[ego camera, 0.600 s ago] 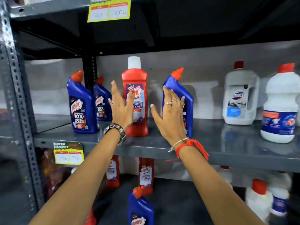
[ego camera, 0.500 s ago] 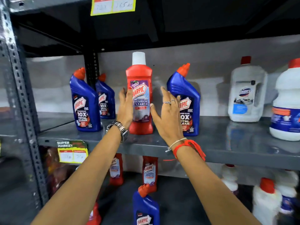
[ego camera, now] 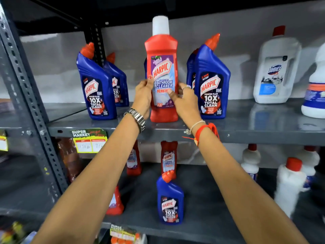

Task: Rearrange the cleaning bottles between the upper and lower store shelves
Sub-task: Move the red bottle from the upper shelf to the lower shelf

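Currently scanning left to right. Grey slotted upright [ego camera: 26, 81] is running down the left edge, with a yellow price tag [ego camera: 89, 140] hanging on the upper shelf [ego camera: 255, 132] lip.

Two blue Harpic bottles [ego camera: 96, 88] are standing upright at the left of the upper shelf, one behind the other.

Left hand [ego camera: 143, 97], steel watch [ego camera: 136, 118] on the wrist, is pressing on the left side of the red bathroom cleaner bottle [ego camera: 163, 67], thumb lying on the label edge. Right hand [ego camera: 184, 101], red thread band [ego camera: 207, 131] on the wrist, is closing on the bottle's right side, thumb across the label front, fingers [ego camera: 186, 88] wrapping behind. So both hands are gripping the same bottle, narrow spread. Bottle is sitting upright near the front edge of the upper shelf; its base looks to be touching the shelf, though motion blur is making that hard to confirm.

Just right of it, a blue 10X bottle [ego camera: 212, 85] is standing with another partly hidden behind. Further right, a white Domex jug [ego camera: 276, 71], well apart.

Lower shelf [ego camera: 202, 224] is carrying red cleaner bottles [ego camera: 168, 157] at the back, one blue bottle [ego camera: 169, 199] at the front centre, and white bottles with red caps [ego camera: 290, 182] on the right.
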A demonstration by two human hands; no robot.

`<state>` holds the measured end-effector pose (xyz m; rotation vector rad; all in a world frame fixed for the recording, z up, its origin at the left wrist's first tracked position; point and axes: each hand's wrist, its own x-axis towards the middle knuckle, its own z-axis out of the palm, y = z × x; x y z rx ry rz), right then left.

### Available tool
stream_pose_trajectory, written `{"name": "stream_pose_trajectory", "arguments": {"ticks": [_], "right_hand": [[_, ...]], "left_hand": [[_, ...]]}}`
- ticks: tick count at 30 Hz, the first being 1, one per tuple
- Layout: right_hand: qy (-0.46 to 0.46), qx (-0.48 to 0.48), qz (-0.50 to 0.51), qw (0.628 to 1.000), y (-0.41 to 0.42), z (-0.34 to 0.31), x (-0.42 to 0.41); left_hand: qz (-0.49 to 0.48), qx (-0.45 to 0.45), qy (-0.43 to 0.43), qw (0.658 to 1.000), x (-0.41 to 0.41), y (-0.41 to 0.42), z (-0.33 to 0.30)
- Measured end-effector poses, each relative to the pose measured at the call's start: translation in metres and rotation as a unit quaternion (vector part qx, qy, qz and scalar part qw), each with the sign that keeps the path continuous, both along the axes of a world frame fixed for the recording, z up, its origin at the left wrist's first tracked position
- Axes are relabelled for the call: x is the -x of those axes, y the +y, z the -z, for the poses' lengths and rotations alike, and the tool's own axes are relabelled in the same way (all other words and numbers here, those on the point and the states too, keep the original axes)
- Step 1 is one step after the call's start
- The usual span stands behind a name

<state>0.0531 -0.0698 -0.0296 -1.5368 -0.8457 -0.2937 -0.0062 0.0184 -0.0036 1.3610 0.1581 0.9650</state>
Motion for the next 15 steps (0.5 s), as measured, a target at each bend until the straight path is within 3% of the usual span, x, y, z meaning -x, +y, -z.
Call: {"name": "stream_pose_trajectory", "arguments": {"ticks": [10,15], "right_hand": [[-0.043,-0.071,-0.063,0.995,-0.107,0.016,0.043],[0.012,-0.062,-0.101,0.993,-0.153,0.07,0.055]], "left_hand": [[0.013,-0.059,-0.11,0.992,0.053,-0.098,0.024],[0.014,-0.044,-0.125,0.991,0.052,-0.133,0.086]]}}
